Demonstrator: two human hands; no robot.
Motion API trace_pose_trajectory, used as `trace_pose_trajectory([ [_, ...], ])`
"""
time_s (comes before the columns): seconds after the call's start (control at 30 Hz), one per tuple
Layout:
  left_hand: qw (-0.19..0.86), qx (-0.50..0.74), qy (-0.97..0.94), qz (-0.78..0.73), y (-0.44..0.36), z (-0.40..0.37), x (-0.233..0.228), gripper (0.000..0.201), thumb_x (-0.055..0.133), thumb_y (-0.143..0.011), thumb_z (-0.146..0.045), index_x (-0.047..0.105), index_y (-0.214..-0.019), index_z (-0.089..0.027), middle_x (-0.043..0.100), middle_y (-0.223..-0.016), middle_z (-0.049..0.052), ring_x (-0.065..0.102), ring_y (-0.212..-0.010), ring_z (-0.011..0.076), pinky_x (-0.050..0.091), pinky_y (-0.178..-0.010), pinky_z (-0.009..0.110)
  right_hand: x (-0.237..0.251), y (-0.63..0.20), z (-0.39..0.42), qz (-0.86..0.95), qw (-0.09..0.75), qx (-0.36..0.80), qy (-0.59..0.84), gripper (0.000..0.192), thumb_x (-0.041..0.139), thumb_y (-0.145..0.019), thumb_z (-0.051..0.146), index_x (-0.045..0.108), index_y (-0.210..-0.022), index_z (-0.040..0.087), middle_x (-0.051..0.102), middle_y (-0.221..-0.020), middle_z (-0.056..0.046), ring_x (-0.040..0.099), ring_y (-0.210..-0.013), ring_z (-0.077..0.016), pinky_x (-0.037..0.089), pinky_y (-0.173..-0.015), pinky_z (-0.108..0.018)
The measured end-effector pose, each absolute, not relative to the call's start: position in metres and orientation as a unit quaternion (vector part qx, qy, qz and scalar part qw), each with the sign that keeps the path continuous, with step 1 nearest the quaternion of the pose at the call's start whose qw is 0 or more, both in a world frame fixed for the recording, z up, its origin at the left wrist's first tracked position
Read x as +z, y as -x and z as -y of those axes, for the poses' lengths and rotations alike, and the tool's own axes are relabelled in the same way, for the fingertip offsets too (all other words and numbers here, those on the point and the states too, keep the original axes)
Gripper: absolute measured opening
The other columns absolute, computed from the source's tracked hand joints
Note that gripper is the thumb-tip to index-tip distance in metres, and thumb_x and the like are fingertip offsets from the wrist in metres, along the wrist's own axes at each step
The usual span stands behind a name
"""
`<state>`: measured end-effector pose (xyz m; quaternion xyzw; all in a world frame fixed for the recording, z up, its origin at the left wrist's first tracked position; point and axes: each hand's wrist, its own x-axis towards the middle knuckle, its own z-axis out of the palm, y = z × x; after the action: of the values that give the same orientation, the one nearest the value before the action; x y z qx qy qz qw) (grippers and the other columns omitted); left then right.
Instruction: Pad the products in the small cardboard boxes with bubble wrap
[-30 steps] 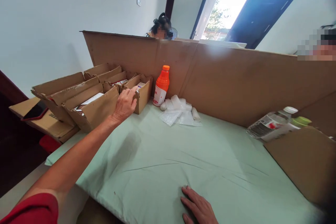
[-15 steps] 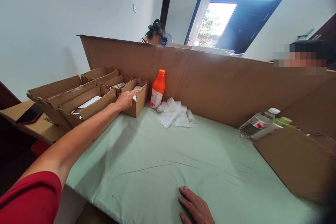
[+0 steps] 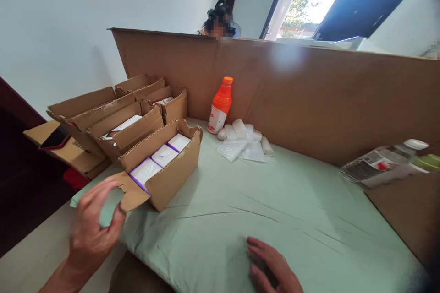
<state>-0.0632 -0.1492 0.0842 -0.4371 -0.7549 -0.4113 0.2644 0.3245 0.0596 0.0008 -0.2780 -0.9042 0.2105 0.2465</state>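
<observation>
My left hand [image 3: 94, 222] is off the table's front left edge, thumb and fingers curved apart around an unfilled gap. Its fingertips are close to the torn end flap [image 3: 132, 191] of a narrow cardboard box [image 3: 180, 176]; whether they touch it I cannot tell. Inside that box stand white-topped packs [image 3: 164, 155] with purple edges, in a row. At the front of the table my right hand [image 3: 275, 268] hovers over or rests on the green cloth [image 3: 220, 219], fingers loosely apart and holding nothing.
Several open cardboard boxes [image 3: 103, 116] stand at the left. An orange bottle [image 3: 222, 103] and bubble wrap [image 3: 244, 142] lie before an upright cardboard panel [image 3: 309, 100]. A clear bottle [image 3: 381, 162] leans at the right beside a cardboard piece [image 3: 405, 210]. Behind the panel is a person [image 3: 220, 18].
The narrow box has come away from the other boxes toward me. My left hand has drawn back from the boxes and is now apart near its flap. The view has tilted down.
</observation>
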Motion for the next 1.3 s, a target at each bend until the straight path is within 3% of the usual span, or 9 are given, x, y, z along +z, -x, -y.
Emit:
trace_pose_trajectory([
  [0.13, 0.200, -0.501, 0.258, 0.801, 0.042, 0.168, 0.043, 0.077, 0.074, -0.077, -0.040, 0.048, -0.146, -0.017, 0.054, -0.141, 0.017, 0.049, -0.134, 0.0384, 0.035, -0.119, 0.062, 0.032, -0.259, -0.098, 0.846, 0.227, 0.318, 0.362, 0.040, 0.059, -0.094, 0.044, 0.066, -0.131, 0.032, 0.071, -0.131, -0.008, 0.074, -0.101, -0.0274, 0.065, -0.078, -0.041],
  [0.23, 0.026, -0.589, 0.243, 0.770, 0.032, 0.156, 0.014, 0.095, 0.078, -0.073, -0.042, 0.033, -0.154, -0.024, 0.044, -0.153, 0.016, 0.047, -0.138, 0.0386, 0.038, -0.116, 0.062, 0.049, -0.175, -0.121, 0.827, 0.246, 0.403, 0.304, 0.059, 0.062, -0.088, 0.035, 0.053, -0.144, 0.025, 0.060, -0.145, -0.012, 0.061, -0.127, -0.0286, 0.056, -0.099, -0.046],
  [0.37, -0.149, -0.650, 0.180, 0.723, 0.030, 0.134, -0.001, 0.086, 0.079, -0.074, -0.042, 0.039, -0.148, -0.031, 0.047, -0.150, 0.012, 0.053, -0.133, 0.0356, 0.046, -0.110, 0.058, 0.052, -0.074, -0.150, 0.796, 0.208, 0.506, 0.258, 0.082, 0.068, -0.075, 0.019, 0.040, -0.152, 0.019, 0.042, -0.159, -0.014, 0.042, -0.143, -0.0327, 0.046, -0.108, -0.049],
  [0.47, -0.152, -0.663, 0.163, 0.715, 0.038, 0.124, -0.001, 0.081, 0.082, -0.069, -0.042, 0.046, -0.141, -0.029, 0.054, -0.142, 0.009, 0.059, -0.124, 0.0331, 0.044, -0.111, 0.059, 0.046, -0.047, -0.158, 0.787, 0.195, 0.537, 0.233, 0.073, 0.068, -0.073, 0.016, 0.051, -0.144, 0.020, 0.060, -0.142, -0.007, 0.057, -0.125, -0.0272, 0.051, -0.099, -0.040],
  [0.57, -0.129, -0.657, 0.150, 0.728, 0.049, 0.116, -0.003, 0.079, 0.084, -0.062, -0.047, 0.053, -0.131, -0.026, 0.061, -0.130, 0.007, 0.058, -0.123, 0.0346, 0.037, -0.115, 0.063, 0.041, -0.071, -0.148, 0.776, 0.202, 0.547, 0.241, 0.071, 0.069, -0.073, 0.021, 0.053, -0.142, 0.022, 0.067, -0.129, -0.004, 0.062, -0.109, -0.0241, 0.053, -0.091, -0.037],
  [0.67, -0.178, -0.635, 0.141, 0.739, 0.045, 0.104, -0.007, 0.074, 0.084, -0.061, -0.053, 0.058, -0.121, -0.019, 0.068, -0.114, 0.009, 0.063, -0.115, 0.0366, 0.041, -0.110, 0.065, 0.040, -0.135, -0.130, 0.759, 0.236, 0.548, 0.259, 0.067, 0.064, -0.074, 0.022, 0.055, -0.140, 0.022, 0.068, -0.125, -0.006, 0.062, -0.106, -0.0240, 0.053, -0.088, -0.036],
  [0.9, -0.306, -0.587, 0.307, 0.683, -0.008, 0.038, -0.022, 0.078, 0.081, -0.060, -0.062, 0.063, -0.116, -0.011, 0.072, -0.109, 0.018, 0.068, -0.107, 0.0384, 0.055, -0.096, 0.051, 0.025, -0.296, -0.089, 0.711, 0.325, 0.444, 0.438, 0.051, 0.059, -0.083, 0.037, 0.062, -0.130, 0.020, 0.071, -0.116, -0.010, 0.069, -0.083, -0.0220, 0.057, -0.082, -0.037],
  [1.1, -0.282, -0.569, 0.396, 0.664, -0.019, -0.017, -0.015, 0.062, 0.071, -0.071, -0.053, 0.063, -0.117, -0.012, 0.073, -0.102, 0.014, 0.070, -0.102, 0.0337, 0.059, -0.088, 0.043, 0.014, -0.313, -0.090, 0.670, 0.363, 0.400, 0.510, 0.049, 0.063, -0.083, 0.045, 0.065, -0.125, 0.020, 0.074, -0.092, -0.007, 0.071, -0.083, -0.0245, 0.058, -0.075, -0.033],
  [1.3, -0.253, -0.589, 0.350, 0.683, -0.017, -0.018, -0.026, 0.055, 0.069, -0.077, -0.057, 0.061, -0.109, -0.014, 0.073, -0.099, 0.014, 0.072, -0.092, 0.0299, 0.060, -0.082, 0.039, 0.021, -0.305, -0.140, 0.711, 0.358, 0.408, 0.447, 0.035, 0.059, -0.086, 0.051, 0.078, -0.082, 0.022, 0.072, -0.073, -0.007, 0.068, -0.068, -0.0254, 0.057, -0.062, -0.033],
])
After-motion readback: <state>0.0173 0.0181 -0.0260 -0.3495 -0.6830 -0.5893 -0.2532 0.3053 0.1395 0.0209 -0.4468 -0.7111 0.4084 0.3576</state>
